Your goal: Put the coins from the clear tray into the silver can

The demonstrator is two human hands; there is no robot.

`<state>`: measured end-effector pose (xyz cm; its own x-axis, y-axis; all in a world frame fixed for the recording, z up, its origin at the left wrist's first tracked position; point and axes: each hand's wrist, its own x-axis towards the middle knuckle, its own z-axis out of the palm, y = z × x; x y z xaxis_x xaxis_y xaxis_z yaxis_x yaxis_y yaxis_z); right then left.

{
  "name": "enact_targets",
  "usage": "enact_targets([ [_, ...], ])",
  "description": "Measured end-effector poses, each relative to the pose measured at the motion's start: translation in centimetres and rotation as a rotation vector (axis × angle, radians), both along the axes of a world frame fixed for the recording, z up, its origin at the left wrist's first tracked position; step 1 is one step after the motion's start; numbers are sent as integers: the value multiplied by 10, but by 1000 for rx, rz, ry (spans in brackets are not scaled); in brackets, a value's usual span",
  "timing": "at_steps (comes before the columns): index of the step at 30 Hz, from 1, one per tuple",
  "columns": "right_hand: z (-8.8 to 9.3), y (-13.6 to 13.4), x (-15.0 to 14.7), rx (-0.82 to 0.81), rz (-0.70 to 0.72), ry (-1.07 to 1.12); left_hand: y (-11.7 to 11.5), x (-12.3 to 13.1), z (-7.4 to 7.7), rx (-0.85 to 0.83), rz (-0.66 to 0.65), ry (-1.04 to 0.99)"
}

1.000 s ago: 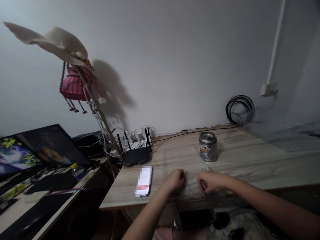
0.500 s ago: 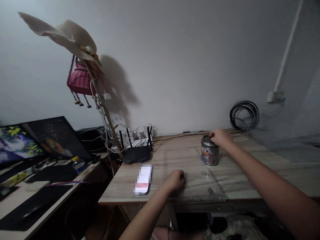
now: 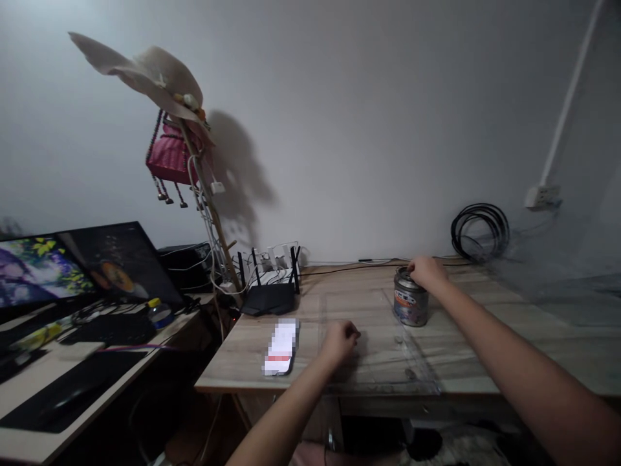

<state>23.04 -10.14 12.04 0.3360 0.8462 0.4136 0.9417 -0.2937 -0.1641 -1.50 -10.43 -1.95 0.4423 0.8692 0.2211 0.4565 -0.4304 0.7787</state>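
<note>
A metal can (image 3: 411,304) with a printed label stands upright on the wooden table (image 3: 463,362). My right hand (image 3: 427,274) is at the top of the can, its fingers pinched together at the lid or rim; what exactly they grip is too small to make out. Left of the can, my left hand (image 3: 341,342) is over a clear plastic sheet or tray (image 3: 383,362), with fingers curled together. Whether anything is between them cannot be seen. A phone (image 3: 282,346) with a lit, blurred screen lies left of my left hand.
A black router (image 3: 269,299) sits at the table's back left, by a stand bearing a hat (image 3: 162,77) and a pink bag (image 3: 169,155). Coiled black cable (image 3: 480,231) leans at the back right. Monitors (image 3: 119,265) and a bottle (image 3: 159,315) are on the left desk.
The view has shifted slightly, so most things appear a little further right. My left hand's fingers have lifted and loosened somewhat. My right hand remains at the can's top.
</note>
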Motion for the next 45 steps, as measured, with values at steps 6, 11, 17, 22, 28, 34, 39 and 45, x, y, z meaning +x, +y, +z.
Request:
enact_targets([
  [6,-49,-38,-76,18,616,162,-1,1,6,1,-1,-263],
  [11,-87,-51,-113,-55,795,267,-6,1,12,3,-66,-348],
  [17,-24,-27,-34,181,295,-19,-6,-1,8,117,-25,-93],
  [22,0,-2,23,-37,75,-105,-1,0,10,175,-6,57],
  [28,-2,4,10,-51,55,-87,-4,-25,42,267,-146,320],
  [34,-23,-34,-42,-39,370,-189,-28,-57,50,259,-297,694],
  [39,-75,-70,-70,-241,658,-225,-40,-55,42,315,-264,882],
  [45,-109,-77,-89,-533,936,213,-40,-46,49,358,-314,1002],
])
